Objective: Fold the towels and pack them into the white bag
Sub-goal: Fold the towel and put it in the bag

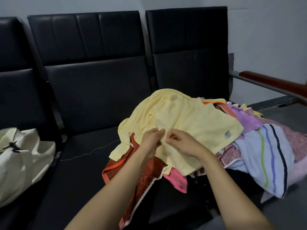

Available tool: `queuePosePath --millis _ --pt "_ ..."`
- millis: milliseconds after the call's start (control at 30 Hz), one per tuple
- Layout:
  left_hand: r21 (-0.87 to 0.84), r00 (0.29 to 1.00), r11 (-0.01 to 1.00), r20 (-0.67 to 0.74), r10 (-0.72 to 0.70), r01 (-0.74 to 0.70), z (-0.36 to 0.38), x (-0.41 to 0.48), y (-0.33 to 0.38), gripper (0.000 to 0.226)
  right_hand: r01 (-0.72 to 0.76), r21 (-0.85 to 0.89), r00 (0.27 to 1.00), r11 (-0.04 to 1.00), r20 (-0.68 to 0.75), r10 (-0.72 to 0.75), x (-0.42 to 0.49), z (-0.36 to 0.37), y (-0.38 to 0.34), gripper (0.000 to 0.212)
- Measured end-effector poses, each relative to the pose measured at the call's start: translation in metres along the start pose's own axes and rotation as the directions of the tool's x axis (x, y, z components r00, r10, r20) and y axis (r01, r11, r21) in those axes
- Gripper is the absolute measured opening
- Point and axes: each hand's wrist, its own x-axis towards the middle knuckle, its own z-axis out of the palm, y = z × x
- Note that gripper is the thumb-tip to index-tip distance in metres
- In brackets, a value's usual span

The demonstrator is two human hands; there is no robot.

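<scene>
My left hand (150,140) and my right hand (182,143) are close together, almost touching, at the near edge of a yellow towel (179,117). The fingers of both hands are curled and pinch a small fold of this towel between thumb and fingertips; they hold nothing else.

The yellow towel lies spread and wrinkled on top of a pile of other towels on the black padded surface (86,163). Near its right corner there is a small grey-white label (227,133). It seems to be a care label, but it is too small and blurred for me to read any writing on it.

Under the yellow towel, on the left, is an orange-red patterned towel (146,165) with a white border, which hangs over the front edge. Just beside it a pink towel (177,180) comes out from below. On the right lies a light blue towel (259,155) with green, blue and dark stripes, and behind it a purple towel (245,120).

The white bag (25,156) stands well apart on the left seat, soft and crumpled, with a black clip (11,146) on it. A thin thread (93,151) lies on the surface between the bag and the pile. At the far right is a brown armrest (272,83).
</scene>
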Motion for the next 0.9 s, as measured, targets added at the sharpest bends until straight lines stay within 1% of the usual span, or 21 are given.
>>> queuePosePath --millis 33,67,133,167,200,233,267,300,333,400,500,567,633,667,733,767,800,867,900 --pt "0.005 0.999 1.0 -0.041 0.03 -0.03 -0.002 -0.002 0.002 0.015 -0.018 -0.035 0.999 0.999 0.031 0.019 0.001 0.005 0.003 0.009" --pt "-0.012 0.995 0.999 -0.087 0.043 -0.044 -0.005 -0.004 0.004 0.015 -0.031 -0.091 0.999 0.995 0.014 0.033 0.003 0.009 0.006 0.01" --pt "-0.019 0.983 0.998 -0.174 0.054 -0.058 -0.015 -0.007 0.003 0.022 -0.038 -0.236 0.99 0.971 -0.139 0.005 0.007 0.012 0.01 0.009" --pt "0.011 0.976 0.997 -0.203 0.076 -0.075 -0.023 -0.011 0.003 0.023 -0.043 -0.292 0.973 0.956 -0.23 -0.026 0.009 0.012 0.011 0.013" --pt "0.06 0.971 0.993 -0.212 0.108 -0.097 -0.033 -0.017 0.002 0.023 -0.057 -0.336 0.952 0.94 -0.301 -0.049 0.01 0.012 0.012 0.021" --pt "0.108 0.967 0.987 -0.211 0.141 -0.12 -0.044 -0.023 0.001 0.02 -0.077 -0.391 0.939 0.917 -0.337 -0.065 0.011 0.013 0.013 0.032" --pt "0.15 0.963 0.978 -0.207 0.173 -0.143 -0.056 -0.031 0.001 0.018 -0.099 -0.458 0.939 0.883 -0.338 -0.07 0.013 0.014 0.014 0.043" --pt "0.188 0.959 0.969 -0.2 0.2 -0.162 -0.067 -0.04 0.003 0.017 -0.102 -0.524 0.946 0.846 -0.314 -0.08 0.013 0.017 0.014 0.044" --pt "0.212 0.955 0.962 -0.203 0.216 -0.173 -0.079 -0.05 0.005 0.017 -0.087 -0.573 0.954 0.815 -0.283 -0.097 0.014 0.022 0.013 0.037" --pt "0.267 0.947 0.948 -0.219 0.235 -0.173 -0.102 -0.066 0.007 0.016 -0.023 -0.618 0.975 0.786 -0.186 -0.118 0.015 0.036 0.006 0.018" --pt "0.331 0.914 0.932 -0.313 0.258 -0.15 -0.141 -0.082 0.006 0.016 0.149 -0.628 0.984 0.763 0.021 -0.175 0.014 0.063 -0.015 0.016" --pt "0.366 0.875 0.925 -0.41 0.258 -0.101 -0.165 -0.089 0.003 0.015 0.254 -0.526 0.967 0.812 0.159 -0.2 0.008 0.079 -0.033 0.011" --pt "0.417 0.818 0.907 -0.5 0.283 -0.059 -0.19 -0.096 -0.002 0.016 0.277 -0.353 0.934 0.894 0.318 -0.164 -0.002 0.092 -0.049 0.004" --pt "0.45 0.791 0.892 -0.534 0.298 -0.033 -0.201 -0.099 -0.004 0.016 0.278 -0.296 0.906 0.914 0.397 -0.147 -0.006 0.098 -0.054 0.004" --pt "0.496 0.753 0.867 -0.583 0.304 0.034 -0.222 -0.102 -0.007 0.018 0.299 -0.259 0.846 0.919 0.517 -0.13 -0.012 0.11 -0.059 0.003" --pt "0.504 0.748 0.861 -0.598 0.288 0.071 -0.23 -0.102 -0.008 0.02 0.31 -0.256 0.831 0.916 0.541 -0.13 -0.014 0.114 -0.06 0.003" --pt "0.511 0.754 0.852 -0.602 0.261 0.112 -0.235 -0.1 -0.008 0.022 0.305 -0.252 0.838 0.919 0.529 -0.133 -0.013 0.114 -0.057 0.003" --pt "0.534 0.782 0.824 -0.589 0.202 0.189 -0.241 -0.1 -0.011 0.033 0.256 -0.26 0.879 0.931 0.463 -0.112 -0.01 0.113 -0.052 0.004" --pt "0.576 0.801 0.786 -0.568 0.186 0.226 -0.244 -0.102 -0.013 0.04 0.231 -0.295 0.902 0.927 0.422 -0.09 -0.008 0.112 -0.048 0.005"
